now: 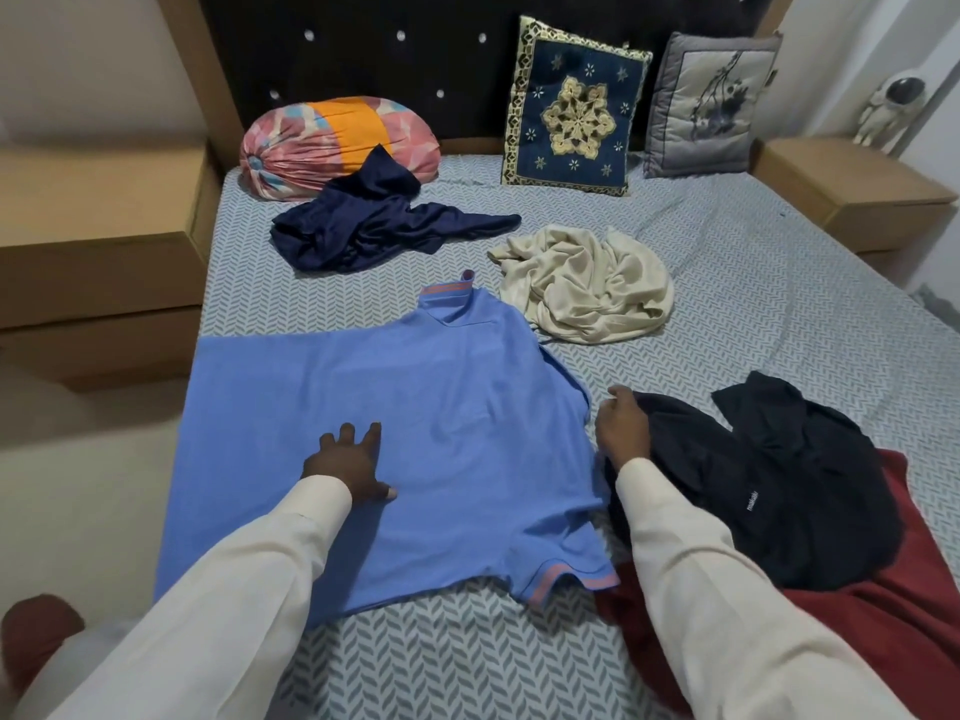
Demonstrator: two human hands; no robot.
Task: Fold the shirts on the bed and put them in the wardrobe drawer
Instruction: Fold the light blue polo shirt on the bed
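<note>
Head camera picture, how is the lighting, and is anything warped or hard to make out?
In the head view the light is soft and even, with no glare on the blue shirt; in the same head view the black shirt is so dark that its folds barely show; the head view's wide lens bows the edges of the bed and the left bedside cabinet.

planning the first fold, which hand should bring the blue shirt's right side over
Right: the right hand sits curled at the right edge of the blue shirt; the left hand lies flat, pinning its middle.
</note>
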